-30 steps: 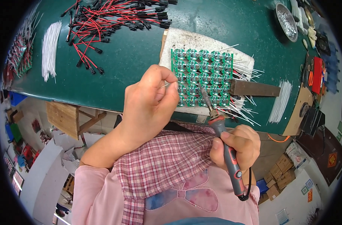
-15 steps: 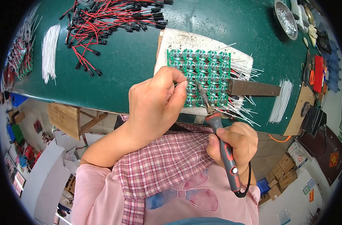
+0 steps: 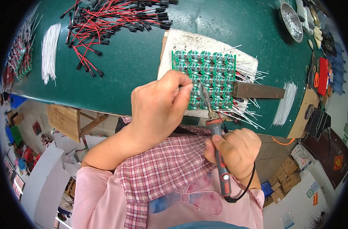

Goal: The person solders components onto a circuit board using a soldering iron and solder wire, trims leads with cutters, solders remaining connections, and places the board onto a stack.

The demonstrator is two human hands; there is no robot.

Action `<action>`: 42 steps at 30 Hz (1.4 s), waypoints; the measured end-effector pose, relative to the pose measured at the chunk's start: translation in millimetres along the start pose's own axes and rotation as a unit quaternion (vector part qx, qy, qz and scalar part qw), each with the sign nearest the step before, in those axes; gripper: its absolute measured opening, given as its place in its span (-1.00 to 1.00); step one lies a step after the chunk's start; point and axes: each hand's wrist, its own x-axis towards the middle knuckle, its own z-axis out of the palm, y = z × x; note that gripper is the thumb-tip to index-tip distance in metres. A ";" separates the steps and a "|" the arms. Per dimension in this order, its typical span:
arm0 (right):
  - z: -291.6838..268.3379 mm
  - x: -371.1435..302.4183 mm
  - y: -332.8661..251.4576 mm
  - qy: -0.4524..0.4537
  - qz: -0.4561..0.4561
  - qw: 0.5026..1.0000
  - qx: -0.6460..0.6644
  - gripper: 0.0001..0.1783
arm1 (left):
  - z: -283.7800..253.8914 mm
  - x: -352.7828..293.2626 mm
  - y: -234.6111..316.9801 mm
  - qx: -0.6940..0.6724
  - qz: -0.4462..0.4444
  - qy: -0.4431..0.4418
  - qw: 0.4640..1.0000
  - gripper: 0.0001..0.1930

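Note:
A green circuit board panel (image 3: 218, 69), made of several rows of small round boards, lies on a worn white pad (image 3: 204, 38). My left hand (image 3: 155, 105) hovers at its left side, thumb and forefinger pinched on a thin pale wire (image 3: 178, 89); most of the wire is hidden by the fingers. In my right hand (image 3: 238, 149) is a grey and red soldering iron (image 3: 221, 162), gripped like a pen. Its tip reaches the middle of the panel, just right of my left fingertips. Whether it touches a joint is too small to tell.
A flat metal bar (image 3: 258, 91) rests over the panel's right edge. White wires lie in a bundle at right (image 3: 285, 103) and another at left (image 3: 50, 53). Red and black connector leads (image 3: 120, 19) are piled at the back. A metal bowl (image 3: 291, 22) stands far right.
The soldering iron's handle has swung left with my right hand and points more steeply up the picture, while its tip stays around the same spot. My left hand has barely shifted.

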 end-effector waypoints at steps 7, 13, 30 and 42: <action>0.3 1.7 2.1 0.050 0.051 0.989 0.126 -0.66 | -18.5 -4.5 -7.0 -0.121 -0.096 0.000 0.988 -0.92; 6.7 6.7 2.9 0.033 0.045 0.992 0.117 -0.65 | -17.4 -7.6 -12.3 -0.067 -0.044 -0.004 0.997 -0.94; -8.2 -11.0 11.7 0.108 0.104 0.984 0.094 -0.70 | 8.6 3.4 6.6 -0.023 0.040 0.007 0.999 -0.88; -10.2 -11.4 16.8 0.069 0.096 0.987 0.109 -0.67 | 17.2 7.8 9.0 0.037 0.085 0.010 0.996 -0.89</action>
